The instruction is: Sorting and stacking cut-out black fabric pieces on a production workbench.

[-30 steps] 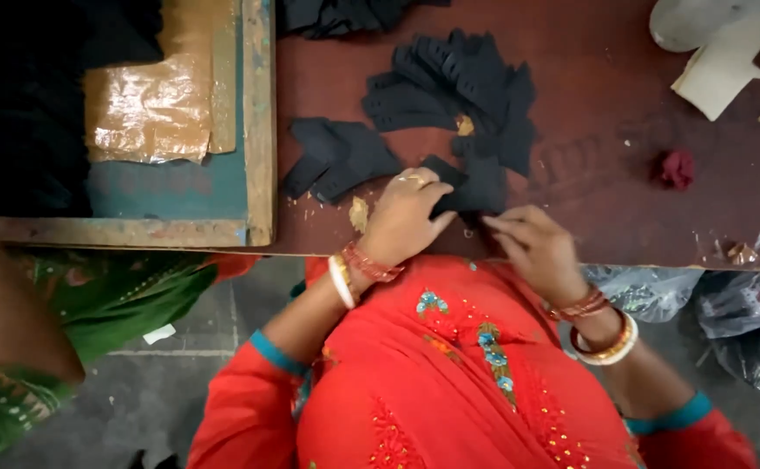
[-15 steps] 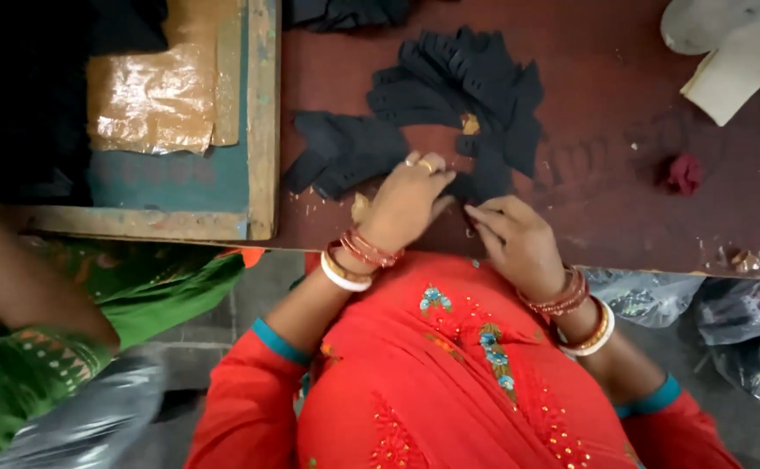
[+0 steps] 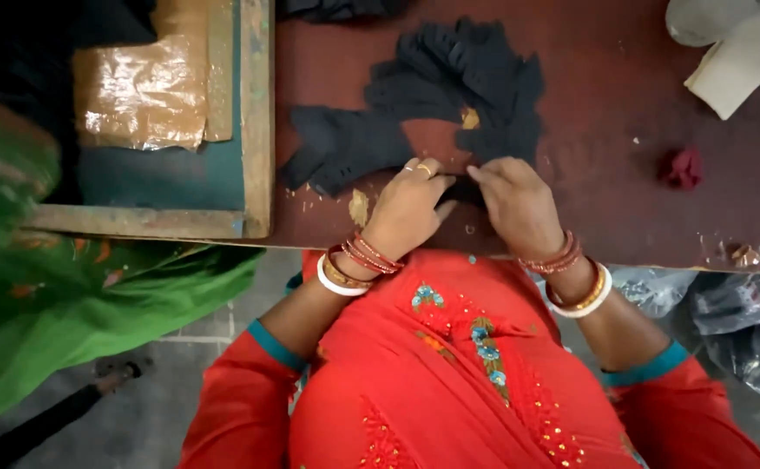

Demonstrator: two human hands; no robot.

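Note:
My left hand (image 3: 410, 208) and my right hand (image 3: 514, 204) meet at the near edge of a dark red table (image 3: 605, 95), fingertips pinching a small black fabric piece (image 3: 460, 187) between them. Just beyond my fingers lies a fanned pile of black cut fabric pieces (image 3: 475, 78). A second flat stack of black pieces (image 3: 345, 148) lies to the left of my left hand. Both wrists wear red, gold and white bangles.
A wooden-framed tray (image 3: 254, 113) with crinkled brown plastic (image 3: 141, 91) sits at the left. A person in green (image 3: 59, 295) stands at my left. A white object (image 3: 736, 52) and a small red scrap (image 3: 684, 167) lie at the right. Plastic bags (image 3: 736, 313) hang below the table edge.
My hands have stayed at the table edge, with the right hand closing in toward the left on the black piece. The person in green has shifted at the left.

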